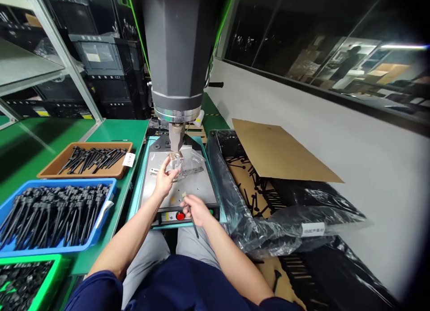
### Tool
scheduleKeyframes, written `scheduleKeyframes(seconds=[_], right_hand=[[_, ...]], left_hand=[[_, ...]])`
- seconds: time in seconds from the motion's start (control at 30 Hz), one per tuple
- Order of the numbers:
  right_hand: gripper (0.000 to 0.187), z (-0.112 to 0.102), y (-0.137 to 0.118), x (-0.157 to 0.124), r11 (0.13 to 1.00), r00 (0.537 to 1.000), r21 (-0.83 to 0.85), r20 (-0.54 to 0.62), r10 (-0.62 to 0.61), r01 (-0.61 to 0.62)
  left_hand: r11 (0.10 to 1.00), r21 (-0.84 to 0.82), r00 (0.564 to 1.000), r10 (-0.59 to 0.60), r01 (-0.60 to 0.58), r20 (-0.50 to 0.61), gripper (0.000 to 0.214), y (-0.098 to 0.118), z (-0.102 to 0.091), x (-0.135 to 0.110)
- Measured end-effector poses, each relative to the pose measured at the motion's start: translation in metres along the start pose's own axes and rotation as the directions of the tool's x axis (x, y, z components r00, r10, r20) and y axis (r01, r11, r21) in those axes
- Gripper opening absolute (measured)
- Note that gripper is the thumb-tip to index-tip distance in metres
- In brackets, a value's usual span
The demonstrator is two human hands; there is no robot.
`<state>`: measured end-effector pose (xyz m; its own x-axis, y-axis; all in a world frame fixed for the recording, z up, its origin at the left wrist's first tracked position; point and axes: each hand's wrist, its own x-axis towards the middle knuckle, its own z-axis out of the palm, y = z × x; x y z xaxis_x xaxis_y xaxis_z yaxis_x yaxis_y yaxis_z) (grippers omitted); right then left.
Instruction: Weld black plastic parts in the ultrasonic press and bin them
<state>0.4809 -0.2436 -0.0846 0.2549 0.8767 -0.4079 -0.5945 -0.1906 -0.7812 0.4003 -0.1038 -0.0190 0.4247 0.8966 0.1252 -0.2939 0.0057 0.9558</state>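
My left hand (164, 181) reaches under the press head (176, 134), its index finger and thumb around a small shiny metal fixture block (176, 158). What those fingers pinch there, if anything, is too small to make out. Close to the front edge of the grey machine base (201, 190), my right hand (198, 209) is closed on a thin black rod (195, 227), which points down toward my lap. A red push button (180, 216) sits on the base's front panel, just left of the right hand.
On the green bench at left stand an orange tray (80, 172), a blue bin (101, 230) and a green bin (55, 275), holding black parts. At right, a plastic-lined box (235, 203) of black rods has a cardboard sheet (285, 154) over it. Dark crates (101, 55) are stacked behind.
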Motion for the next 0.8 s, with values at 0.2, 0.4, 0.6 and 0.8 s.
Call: scheduleKeyframes(seconds=[0.2, 0.4, 0.6, 0.8], right_hand=[[0.034, 0.07, 0.017, 0.033, 0.982, 0.977, -0.165, 0.203, -0.06, 0.094], [0.03, 0.099, 0.002, 0.075, 0.884, 0.9, -0.173, 0.04, -0.434, 0.434], [0.032, 0.087, -0.013, 0.082, 0.785, 0.8, -0.294, -0.098, -0.592, 0.545], [0.035, 0.056, -0.051, 0.072, 0.505, 0.473, -0.51, -0.202, -0.857, 0.696]], left_hand=[[0.999, 0.023, 0.998, -0.023, 0.024, -0.06, 0.078, 0.018, -0.029, -0.009], [0.99, -0.074, 0.992, -0.123, 0.12, -0.033, 0.071, 0.038, -0.065, 0.021], [0.985, 0.081, 0.988, -0.151, 0.149, 0.015, 0.056, 0.048, -0.064, 0.045], [0.992, 0.108, 0.998, -0.061, 0.059, 0.018, 0.048, 0.045, -0.052, 0.04]])
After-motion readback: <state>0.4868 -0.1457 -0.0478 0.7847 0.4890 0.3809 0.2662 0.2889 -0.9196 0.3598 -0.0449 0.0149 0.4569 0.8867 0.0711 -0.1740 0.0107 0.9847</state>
